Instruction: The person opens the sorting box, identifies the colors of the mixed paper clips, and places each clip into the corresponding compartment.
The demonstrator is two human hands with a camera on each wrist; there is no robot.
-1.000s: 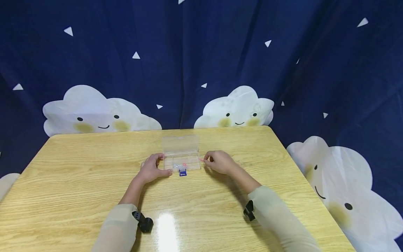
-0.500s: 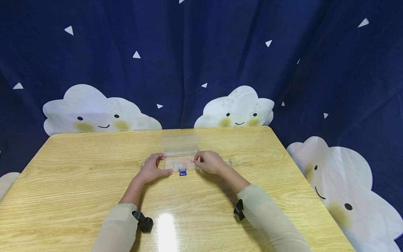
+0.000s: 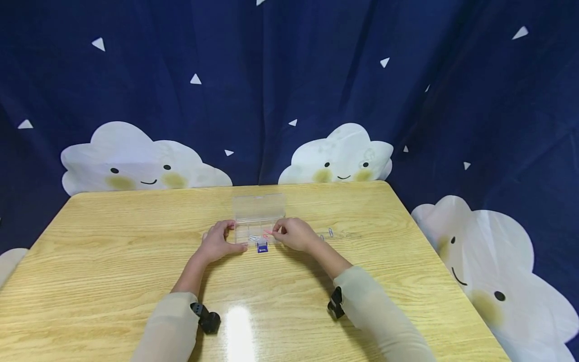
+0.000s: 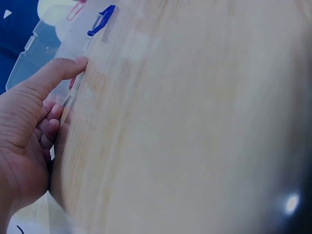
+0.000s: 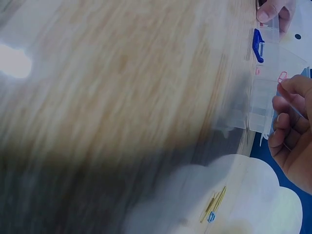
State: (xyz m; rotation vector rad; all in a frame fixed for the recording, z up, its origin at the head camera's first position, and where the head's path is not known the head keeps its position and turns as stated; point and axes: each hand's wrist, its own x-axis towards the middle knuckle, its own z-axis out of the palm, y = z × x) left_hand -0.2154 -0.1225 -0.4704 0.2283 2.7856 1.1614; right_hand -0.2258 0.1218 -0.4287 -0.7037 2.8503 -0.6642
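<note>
A clear plastic compartment box [image 3: 242, 234] lies on the table with its lid [image 3: 259, 207] raised at the back. My left hand [image 3: 217, 242] grips the box's left end, thumb along the front edge and fingers at the far side. Over the compartments, my right hand [image 3: 295, 234] pinches a pinkish-red paper clip [image 5: 282, 76] between thumb and forefinger. Silvery paper clips [image 3: 254, 238] lie inside, in a compartment left of the middle. At the front of the box is a blue latch [image 5: 258, 46].
On the wooden table [image 3: 389, 271], a blue paper clip [image 3: 331, 233] lies right of the box, with another clip [image 3: 322, 237] partly behind my right wrist. Thin yellow pieces [image 5: 214, 201] show in the right wrist view. A dark blue curtain [image 3: 262, 90] hangs behind the table.
My right hand has moved left from beside the box to over its compartments, carrying the pinkish-red paper clip. Clips on the table came into view behind it. My left hand stays put.
</note>
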